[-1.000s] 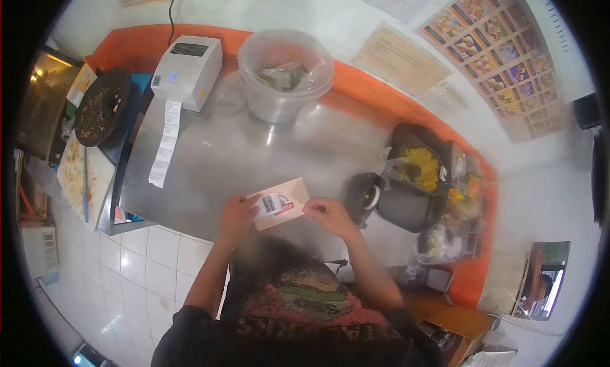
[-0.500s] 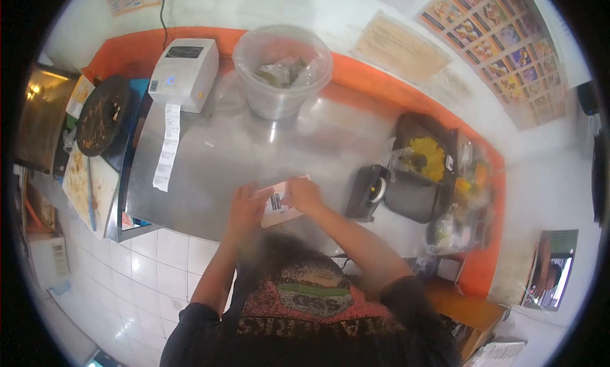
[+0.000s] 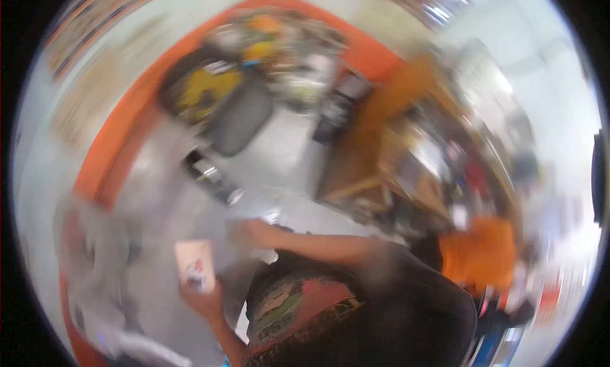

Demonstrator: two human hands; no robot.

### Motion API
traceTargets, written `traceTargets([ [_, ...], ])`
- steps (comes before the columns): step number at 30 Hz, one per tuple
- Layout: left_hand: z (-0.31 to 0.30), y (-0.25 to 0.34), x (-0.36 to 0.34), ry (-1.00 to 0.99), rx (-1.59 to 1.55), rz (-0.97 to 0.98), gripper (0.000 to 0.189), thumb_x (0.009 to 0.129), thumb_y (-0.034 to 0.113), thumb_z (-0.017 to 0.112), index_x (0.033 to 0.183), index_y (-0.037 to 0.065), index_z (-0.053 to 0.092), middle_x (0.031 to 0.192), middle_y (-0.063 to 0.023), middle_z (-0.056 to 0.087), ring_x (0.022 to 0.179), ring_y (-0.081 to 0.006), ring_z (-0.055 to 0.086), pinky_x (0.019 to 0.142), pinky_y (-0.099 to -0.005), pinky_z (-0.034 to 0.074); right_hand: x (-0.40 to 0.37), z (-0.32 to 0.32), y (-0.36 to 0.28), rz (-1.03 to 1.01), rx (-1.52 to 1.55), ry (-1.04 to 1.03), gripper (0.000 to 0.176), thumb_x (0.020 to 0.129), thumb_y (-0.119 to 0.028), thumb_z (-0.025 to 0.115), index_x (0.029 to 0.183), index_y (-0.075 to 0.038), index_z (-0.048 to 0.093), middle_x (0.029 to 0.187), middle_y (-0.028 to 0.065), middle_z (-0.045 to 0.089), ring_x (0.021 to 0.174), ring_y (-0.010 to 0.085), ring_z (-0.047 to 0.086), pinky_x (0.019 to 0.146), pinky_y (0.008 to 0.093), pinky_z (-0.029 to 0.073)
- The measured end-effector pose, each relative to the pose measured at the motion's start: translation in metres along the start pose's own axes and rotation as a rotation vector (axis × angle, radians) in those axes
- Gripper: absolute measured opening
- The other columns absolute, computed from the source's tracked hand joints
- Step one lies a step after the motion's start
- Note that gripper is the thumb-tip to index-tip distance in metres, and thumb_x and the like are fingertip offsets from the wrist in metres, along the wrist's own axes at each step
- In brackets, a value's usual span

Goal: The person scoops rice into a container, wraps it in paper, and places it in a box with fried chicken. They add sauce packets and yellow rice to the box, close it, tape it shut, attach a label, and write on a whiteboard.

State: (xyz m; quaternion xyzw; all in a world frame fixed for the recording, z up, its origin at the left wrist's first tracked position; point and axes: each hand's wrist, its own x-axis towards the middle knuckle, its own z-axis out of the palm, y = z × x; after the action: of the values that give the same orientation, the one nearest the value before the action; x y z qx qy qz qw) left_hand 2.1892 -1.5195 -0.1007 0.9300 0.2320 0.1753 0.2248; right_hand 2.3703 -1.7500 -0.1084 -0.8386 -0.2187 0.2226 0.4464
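My left hand (image 3: 202, 297) is closed on the lower end of a flat, pale pink packet (image 3: 194, 256) with a small dark and red print. The packet is tilted up above the steel table (image 3: 152, 208). My right hand (image 3: 249, 233) is apart from it, to its right and a little farther forward. Motion smears those fingers, so I cannot see whether they are open or closed. Nearest beyond the right hand lies a black tape dispenser (image 3: 213, 178) on the tabletop.
A dark container (image 3: 244, 110) with yellow contents stands farther back. Beside it are several blurred plastic-wrapped items (image 3: 298, 62). Wooden shelving (image 3: 375, 138) with stacked things rises to the right, an orange cloth-like item (image 3: 478, 254) below it. Blurred at left is the pale printer (image 3: 95, 246).
My view has swung to the right, bringing the wooden shelving in. My right hand has come off the packet, which both hands held before; my left hand keeps it.
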Motion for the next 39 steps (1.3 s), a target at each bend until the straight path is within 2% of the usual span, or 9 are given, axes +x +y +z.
traceTargets([
  [2,0.0,-0.001,-0.009,0.077,0.073,0.105,0.082,0.065,0.037,0.088,0.125,-0.003,0.048,0.122,-0.0227,0.05,0.116,-0.0423,0.048,0.101,-0.0515,0.039,-0.04,0.001,0.048,-0.082,-0.016,0.109,0.027,0.082,-0.027,0.068,0.094,-0.003,0.065,0.081,0.0121,0.069,0.075,0.0249,0.066,0.068,0.0406,0.052],
  [7,-0.014,-0.008,-0.008,-0.214,-0.192,0.066,0.09,0.062,0.032,0.09,0.128,-0.004,0.042,0.126,-0.0231,0.046,0.12,-0.0404,0.045,0.105,-0.0513,0.036,-0.15,-0.117,0.021,0.385,0.296,0.183,0.028,0.083,-0.027,0.07,0.098,-0.003,0.068,0.082,0.0108,0.071,0.074,0.0204,0.069,0.069,0.0347,0.054],
  [10,-0.063,0.102,0.028,-0.908,0.339,0.065,0.05,0.092,0.032,0.063,0.132,0.003,0.056,0.136,-0.017,0.053,0.126,-0.0286,0.046,0.109,-0.0403,0.032,-0.206,-0.16,0.093,0.604,0.267,0.474,0.028,0.083,-0.026,0.069,0.101,-0.004,0.07,0.092,0.0112,0.071,0.084,0.0198,0.067,0.075,0.0336,0.053],
  [17,0.052,0.176,-0.024,-0.583,-0.561,0.307,0.086,0.066,0.03,0.087,0.131,0.0,0.04,0.13,-0.0188,0.043,0.121,-0.0345,0.045,0.107,-0.0468,0.034,-0.341,-0.271,0.292,1.003,0.417,1.455,0.018,0.086,-0.016,0.061,0.097,-0.002,0.067,0.082,0.0099,0.068,0.066,0.0189,0.061,0.058,0.035,0.05],
  [20,0.085,0.274,-0.057,-0.597,-0.598,0.277,0.085,0.058,0.015,0.087,0.126,0.002,0.038,0.131,-0.0178,0.04,0.123,-0.0321,0.042,0.108,-0.0449,0.032,-0.396,-0.293,0.454,0.85,0.595,1.89,0.02,0.09,-0.015,0.056,0.1,0.0,0.064,0.084,0.0121,0.066,0.063,0.0201,0.059,0.054,0.0374,0.049],
  [23,0.112,0.357,-0.086,-0.677,-0.592,0.242,0.083,0.055,0.005,0.086,0.124,0.004,0.039,0.132,-0.0169,0.039,0.125,-0.0303,0.042,0.11,-0.0429,0.031,-0.436,-0.32,0.484,0.316,1.457,1.676,0.025,0.091,-0.015,0.053,0.107,0.003,0.061,0.094,0.0167,0.066,0.072,0.0242,0.063,0.06,0.0379,0.053],
  [24,0.125,0.378,-0.091,-0.711,-0.604,0.235,0.083,0.055,0.004,0.086,0.123,0.005,0.039,0.132,-0.0168,0.039,0.124,-0.0301,0.042,0.11,-0.0426,0.03,-0.431,-0.342,0.442,0.489,1.391,1.72,0.029,0.094,-0.019,0.05,0.116,-0.001,0.054,0.1,0.0147,0.064,0.088,0.026,0.065,0.074,0.0365,0.055],
  [27,0.146,0.433,-0.107,-0.809,-0.588,0.314,0.085,0.054,0.006,0.089,0.123,0.004,0.039,0.131,-0.0167,0.04,0.124,-0.0287,0.043,0.107,-0.0416,0.034,-0.434,-0.355,0.449,0.521,1.514,1.673,0.028,0.094,-0.016,0.048,0.115,0.002,0.051,0.103,0.0187,0.063,0.088,0.028,0.066,0.077,0.039,0.057],
  [39,0.257,0.524,-0.071,-0.974,-0.528,0.541,0.089,0.052,0.02,0.094,0.12,0.002,0.04,0.122,-0.0171,0.045,0.118,-0.0305,0.046,0.101,-0.0431,0.039,-0.453,-0.362,0.418,0.259,1.459,1.805,0.029,0.097,-0.009,0.051,0.118,0.011,0.05,0.11,0.0234,0.061,0.093,0.0355,0.067,0.086,0.0456,0.059],
])
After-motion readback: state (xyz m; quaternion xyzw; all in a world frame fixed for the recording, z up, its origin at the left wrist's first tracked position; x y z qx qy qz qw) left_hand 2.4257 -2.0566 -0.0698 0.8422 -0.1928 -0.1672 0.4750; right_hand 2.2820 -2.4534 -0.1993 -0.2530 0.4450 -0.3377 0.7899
